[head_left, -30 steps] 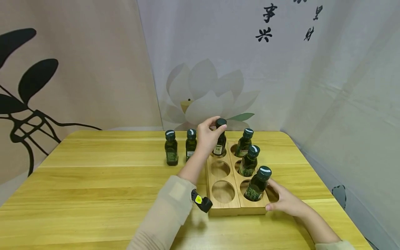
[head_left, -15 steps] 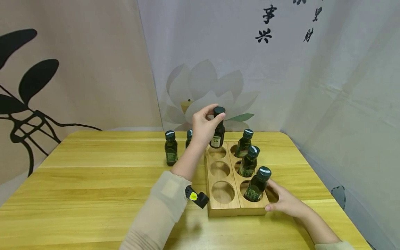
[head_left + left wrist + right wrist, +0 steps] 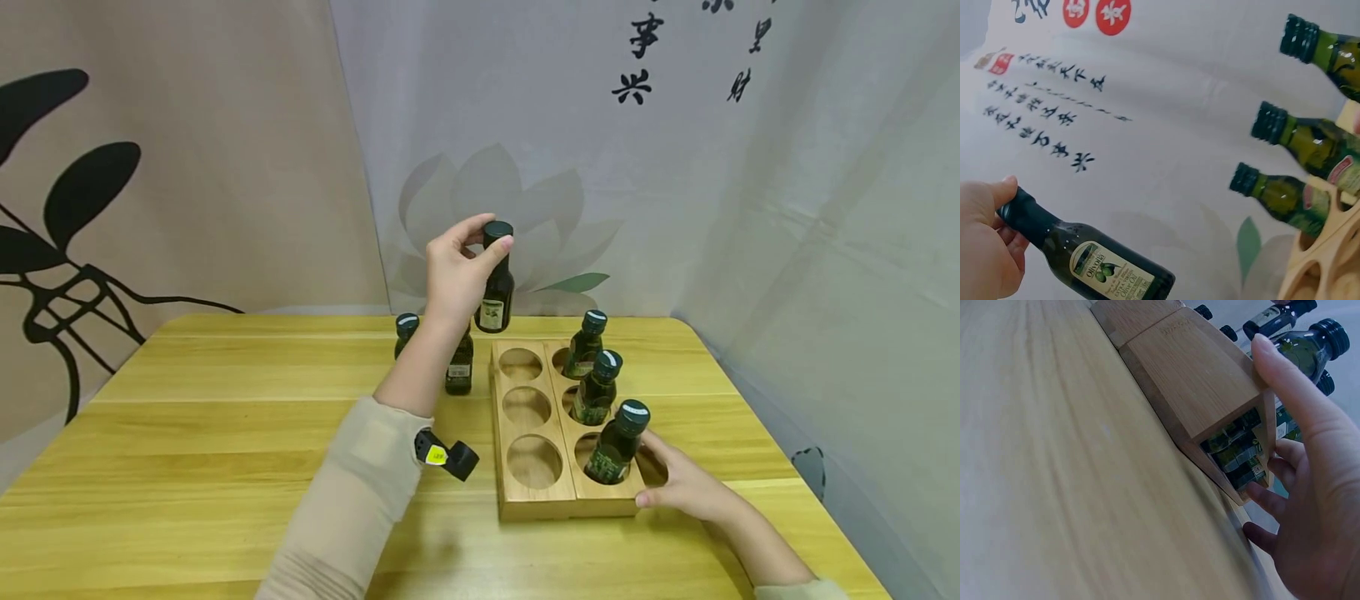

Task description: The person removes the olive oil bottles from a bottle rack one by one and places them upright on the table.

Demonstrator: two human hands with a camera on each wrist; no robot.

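Note:
My left hand (image 3: 459, 271) pinches a small dark olive oil bottle (image 3: 495, 287) by its black cap, holding it upright above the table's back edge. In the left wrist view the olive oil label (image 3: 1112, 273) shows. A wooden bottle rack (image 3: 536, 509) with two rows of round holes stands below and to the right. Its right row holds three green bottles (image 3: 617, 446); the left row's holes contain none. My right hand (image 3: 686, 483) grips the rack's near right corner, thumb at the front and fingers along the open side.
Left of the rack stand two more bottles: one (image 3: 460, 371) is close behind my left forearm, the other (image 3: 406, 325) mostly hidden by it. The table (image 3: 225, 467) meets a printed cloth backdrop (image 3: 300, 167) at its rear.
My left hand has lifted the olive oil bottle out of the rack's far left hole and carried it up and leftward. The right hand stays on the rack.

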